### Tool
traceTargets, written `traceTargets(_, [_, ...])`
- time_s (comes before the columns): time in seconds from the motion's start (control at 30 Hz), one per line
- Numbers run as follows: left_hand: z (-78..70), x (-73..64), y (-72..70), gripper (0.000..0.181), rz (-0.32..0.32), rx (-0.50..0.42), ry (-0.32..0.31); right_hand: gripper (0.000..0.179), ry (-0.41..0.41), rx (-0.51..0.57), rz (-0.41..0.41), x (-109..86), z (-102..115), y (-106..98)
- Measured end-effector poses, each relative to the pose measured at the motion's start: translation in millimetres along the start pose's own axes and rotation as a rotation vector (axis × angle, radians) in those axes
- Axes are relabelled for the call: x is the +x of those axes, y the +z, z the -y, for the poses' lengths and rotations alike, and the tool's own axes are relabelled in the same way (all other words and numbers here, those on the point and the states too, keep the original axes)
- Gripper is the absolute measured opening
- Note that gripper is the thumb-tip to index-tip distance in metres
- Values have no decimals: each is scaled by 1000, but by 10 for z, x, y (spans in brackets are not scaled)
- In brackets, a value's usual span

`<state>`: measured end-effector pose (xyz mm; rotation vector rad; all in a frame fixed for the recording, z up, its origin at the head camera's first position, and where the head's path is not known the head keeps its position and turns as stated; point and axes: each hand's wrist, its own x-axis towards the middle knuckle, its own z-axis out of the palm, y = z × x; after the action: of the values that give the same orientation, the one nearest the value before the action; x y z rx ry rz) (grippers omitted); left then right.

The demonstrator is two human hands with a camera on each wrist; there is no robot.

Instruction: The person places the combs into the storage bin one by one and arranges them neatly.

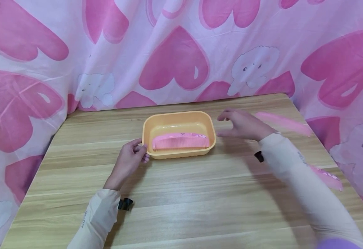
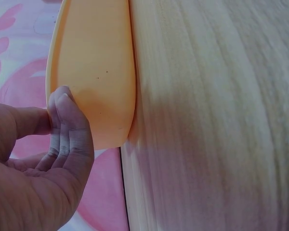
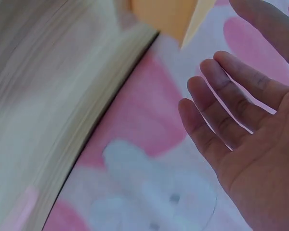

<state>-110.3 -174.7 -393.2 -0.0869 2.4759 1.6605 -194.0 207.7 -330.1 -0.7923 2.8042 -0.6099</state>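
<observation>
A yellow-orange plastic basin (image 1: 177, 119) stands on the wooden table, with a pink fine-toothed comb (image 1: 181, 141) lying in it, teeth toward the person. At the basin's near left corner my left hand (image 1: 131, 155) pinches the rim between thumb and fingers; the left wrist view shows the fingertips against the outer wall (image 2: 106, 77). Just off the basin's right end, my right hand (image 1: 243, 125) is in the air with fingers spread and nothing in it. The right wrist view shows its palm and loosely bent fingers (image 3: 241, 103).
A pink comb-like piece (image 1: 284, 122) lies at the table's right side, beyond the right wrist. Another pink piece with a printed pattern (image 1: 327, 178) is partly hidden by the right forearm. A heart-patterned curtain (image 1: 175, 58) hangs behind the table (image 1: 181, 207) and along its sides.
</observation>
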Motion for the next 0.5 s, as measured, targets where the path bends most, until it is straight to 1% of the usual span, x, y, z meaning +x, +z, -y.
traceTargets(0.27, [-5, 7, -4, 42, -2, 11, -2, 51, 63, -19, -79, -588, -405, -244])
traceTargets(0.43, [0, 3, -13, 42, 11, -8, -2, 50, 113, -41, -112, -987, -741, -264])
traceTargets(0.5, [5, 3, -13, 42, 14, -10, 2, 49, 118, -50, -134, -1151, -874, -247])
